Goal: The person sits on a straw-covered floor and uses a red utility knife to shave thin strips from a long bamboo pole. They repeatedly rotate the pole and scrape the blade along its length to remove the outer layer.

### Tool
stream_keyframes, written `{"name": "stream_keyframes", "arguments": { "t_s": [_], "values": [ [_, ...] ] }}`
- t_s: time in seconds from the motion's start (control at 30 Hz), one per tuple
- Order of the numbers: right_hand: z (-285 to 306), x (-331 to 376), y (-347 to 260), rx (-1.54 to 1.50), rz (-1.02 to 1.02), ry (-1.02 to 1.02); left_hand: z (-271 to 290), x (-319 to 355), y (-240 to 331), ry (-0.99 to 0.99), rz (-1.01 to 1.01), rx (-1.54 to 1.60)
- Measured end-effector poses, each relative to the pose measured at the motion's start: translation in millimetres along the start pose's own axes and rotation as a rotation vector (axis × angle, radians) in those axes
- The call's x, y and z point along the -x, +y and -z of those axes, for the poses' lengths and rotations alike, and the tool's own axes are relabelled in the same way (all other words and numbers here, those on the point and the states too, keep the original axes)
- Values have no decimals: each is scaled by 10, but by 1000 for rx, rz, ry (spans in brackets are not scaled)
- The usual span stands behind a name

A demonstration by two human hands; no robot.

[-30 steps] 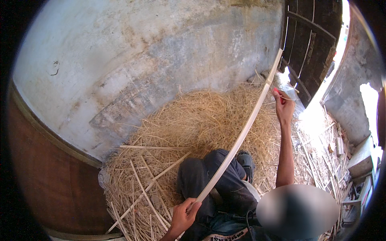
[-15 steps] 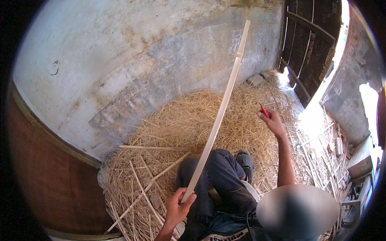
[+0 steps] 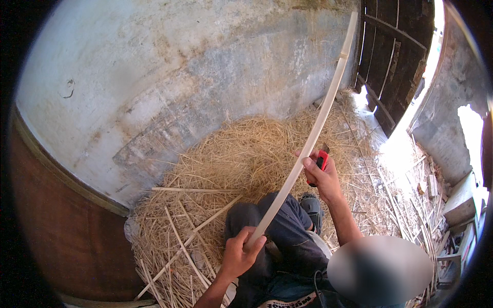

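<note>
A long, pale bamboo strip slants up and away from me to the right, with a node close to its far end. My left hand is closed around its near end, above my lap. Farther along, my right hand is at the strip's right side, the thumb and a finger against it. A red and black utility knife is held in that same right hand, its blade pointing up and away from me, apart from the strip.
Straw-like shavings cover the floor ahead of my bent knees. Loose strips lie at the left and more to the right. A stained wall stands ahead, a dark wooden door at far right, a brown panel at left.
My right hand has come left to the strip, turning the knife so its red and black handle shows. The strip's far end has swung right, and my left hand has shifted slightly right.
</note>
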State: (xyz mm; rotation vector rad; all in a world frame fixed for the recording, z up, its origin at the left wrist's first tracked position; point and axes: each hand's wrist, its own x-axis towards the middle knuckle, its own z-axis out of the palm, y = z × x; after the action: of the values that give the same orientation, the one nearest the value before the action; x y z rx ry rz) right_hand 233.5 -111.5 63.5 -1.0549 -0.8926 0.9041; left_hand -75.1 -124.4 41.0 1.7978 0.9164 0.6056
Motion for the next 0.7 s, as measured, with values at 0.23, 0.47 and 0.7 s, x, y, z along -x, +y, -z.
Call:
{"name": "stream_keyframes", "arguments": {
  "t_s": [0.23, 0.47, 0.7],
  "values": [
    [-149, 63, 5, 152, 123, -105, 11, -228, 314, 183, -217, -237],
    [-199, 162, 0, 248, 173, -96, -30, -301, 445, 270, -239, -173],
    [-126, 359, -25, 599, 551, 9, -65, -271, 453, 257, -182, -94]
  ]
}}
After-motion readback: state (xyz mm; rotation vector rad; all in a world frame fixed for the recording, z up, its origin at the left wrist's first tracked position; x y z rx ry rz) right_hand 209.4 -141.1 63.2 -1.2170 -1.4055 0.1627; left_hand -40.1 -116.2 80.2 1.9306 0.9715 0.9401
